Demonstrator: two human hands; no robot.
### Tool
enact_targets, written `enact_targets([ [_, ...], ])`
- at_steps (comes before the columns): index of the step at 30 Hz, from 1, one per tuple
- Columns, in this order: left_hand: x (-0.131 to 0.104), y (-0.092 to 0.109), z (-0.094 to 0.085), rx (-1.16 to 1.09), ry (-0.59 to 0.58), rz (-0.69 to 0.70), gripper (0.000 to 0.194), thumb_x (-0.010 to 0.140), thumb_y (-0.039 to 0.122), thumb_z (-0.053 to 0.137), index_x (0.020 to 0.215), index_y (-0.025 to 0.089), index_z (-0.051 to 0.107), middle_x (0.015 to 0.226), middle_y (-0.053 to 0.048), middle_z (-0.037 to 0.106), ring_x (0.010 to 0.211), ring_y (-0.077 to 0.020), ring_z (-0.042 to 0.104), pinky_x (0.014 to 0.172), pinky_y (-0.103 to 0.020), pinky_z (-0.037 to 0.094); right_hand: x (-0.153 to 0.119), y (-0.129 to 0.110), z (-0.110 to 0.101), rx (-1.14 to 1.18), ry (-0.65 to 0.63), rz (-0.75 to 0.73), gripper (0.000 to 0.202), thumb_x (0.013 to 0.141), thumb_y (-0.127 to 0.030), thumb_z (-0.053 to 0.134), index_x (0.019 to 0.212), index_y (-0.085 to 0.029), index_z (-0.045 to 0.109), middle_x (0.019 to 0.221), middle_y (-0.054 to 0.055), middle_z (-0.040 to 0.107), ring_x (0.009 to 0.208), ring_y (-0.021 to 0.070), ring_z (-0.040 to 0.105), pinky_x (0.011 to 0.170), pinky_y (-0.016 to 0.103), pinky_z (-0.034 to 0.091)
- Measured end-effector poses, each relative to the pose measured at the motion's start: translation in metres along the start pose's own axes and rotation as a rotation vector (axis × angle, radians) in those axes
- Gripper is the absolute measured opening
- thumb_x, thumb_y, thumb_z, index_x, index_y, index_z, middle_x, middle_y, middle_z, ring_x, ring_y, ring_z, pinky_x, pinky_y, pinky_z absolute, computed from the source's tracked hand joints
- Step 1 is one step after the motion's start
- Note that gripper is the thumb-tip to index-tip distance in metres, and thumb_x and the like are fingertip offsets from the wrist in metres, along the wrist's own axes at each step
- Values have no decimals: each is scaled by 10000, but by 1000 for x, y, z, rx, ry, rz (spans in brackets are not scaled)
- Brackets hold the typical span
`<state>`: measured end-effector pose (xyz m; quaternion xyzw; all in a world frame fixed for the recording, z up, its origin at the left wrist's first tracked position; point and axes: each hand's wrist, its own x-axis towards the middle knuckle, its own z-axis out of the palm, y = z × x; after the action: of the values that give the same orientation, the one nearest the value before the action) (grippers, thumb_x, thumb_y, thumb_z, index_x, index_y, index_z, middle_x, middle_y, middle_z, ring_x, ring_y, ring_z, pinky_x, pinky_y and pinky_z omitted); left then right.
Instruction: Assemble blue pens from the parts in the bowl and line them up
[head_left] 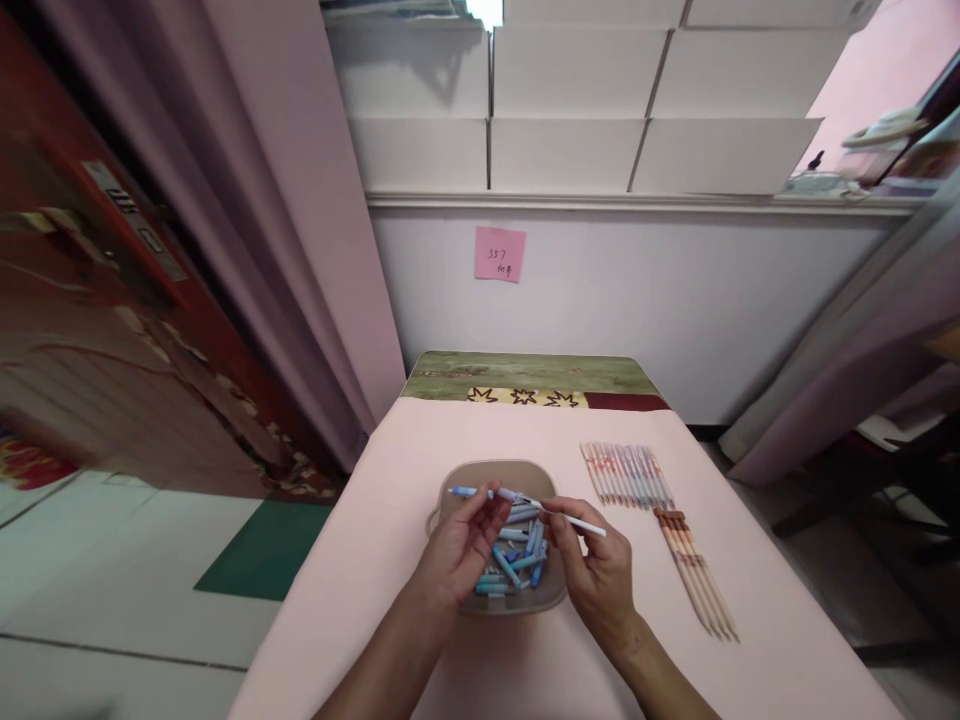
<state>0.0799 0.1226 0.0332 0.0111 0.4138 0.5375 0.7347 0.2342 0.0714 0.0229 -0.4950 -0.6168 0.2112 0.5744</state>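
A white pen lies slantwise in my right hand, pinched between thumb and fingers. Its left end meets a lilac pen cap at the fingertips of my left hand, which is closed in a pinch. A blue pen piece pokes out to the left of those fingertips; whether it joins the lilac cap is hidden. Both hands hover over a beige plastic bin. Inside, several blue, teal and lilac pen pieces lie jumbled.
Right of the bin, a row of patterned pens lies side by side on the pale pink tabletop. Nearer sits a small bundle of light pens. Behind the table, a pink note sticks to the white wall.
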Motion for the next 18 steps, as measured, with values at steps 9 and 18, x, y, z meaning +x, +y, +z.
enact_targets([
  [9,2,-3,-6,-8,-14,-16,135,850,21,547,790,53,664,793,-135,720,715,-183,704,670,-272,607,3,-2,4,-59,-25,-47,177,908,-235,513,1004,-201,658,877,62,715,726,174,683,643,267,545],
  [18,2,-11,-14,-30,-58,-47,132,849,23,547,838,60,674,865,-148,725,758,-192,706,720,-292,602,7,3,10,-89,-154,-106,296,917,-233,510,1176,-257,650,1078,66,712,966,200,675,817,309,556],
])
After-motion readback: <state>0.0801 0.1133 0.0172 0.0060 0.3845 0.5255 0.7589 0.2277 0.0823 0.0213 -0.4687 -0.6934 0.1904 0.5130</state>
